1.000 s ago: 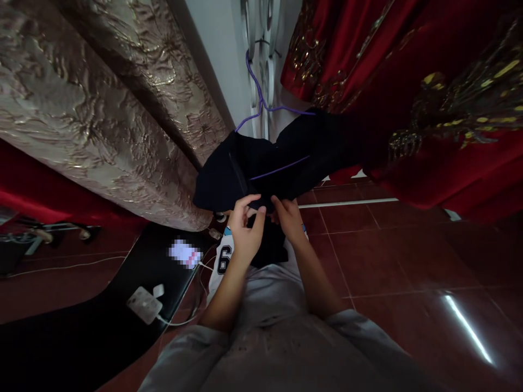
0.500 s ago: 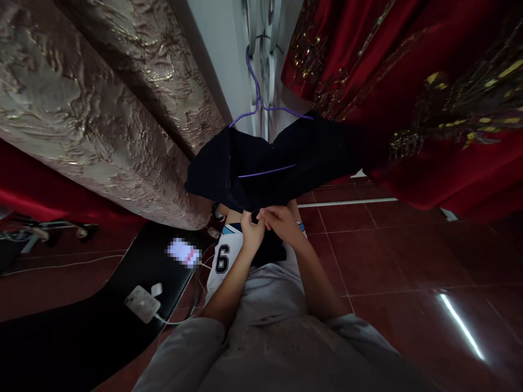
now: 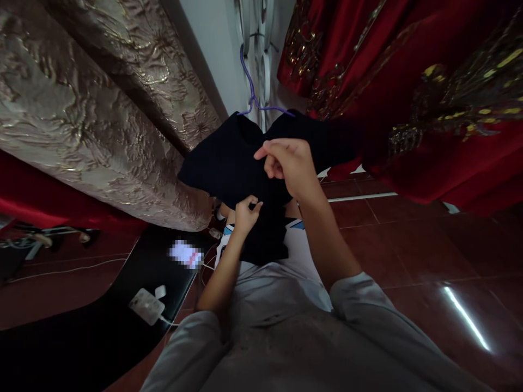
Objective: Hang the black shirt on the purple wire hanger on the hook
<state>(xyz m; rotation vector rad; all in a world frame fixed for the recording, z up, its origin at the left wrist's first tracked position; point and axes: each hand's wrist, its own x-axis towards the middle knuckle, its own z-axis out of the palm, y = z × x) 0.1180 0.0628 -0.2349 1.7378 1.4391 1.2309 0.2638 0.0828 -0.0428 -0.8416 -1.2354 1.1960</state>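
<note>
Dark garment [image 3: 216, 158] hangs on purple hanger [image 3: 253, 99] in front of metal bars [image 3: 265, 76], directly before the person. Left hand [image 3: 245, 218] at the garment's lower front – grip curled, thumb and index close; can't tell if cloth is caught between. Right hand [image 3: 295, 162] higher, over the garment's upper front – grip drawn in, thumb against index, cloth between them unclear. Black worktop [image 3: 102, 321] at left: lit phone [image 3: 186, 255], white block [image 3: 147, 306] with cable.

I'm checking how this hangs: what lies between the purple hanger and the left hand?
In the head view, the dark garment spreads between the purple hanger and the left hand.
</note>
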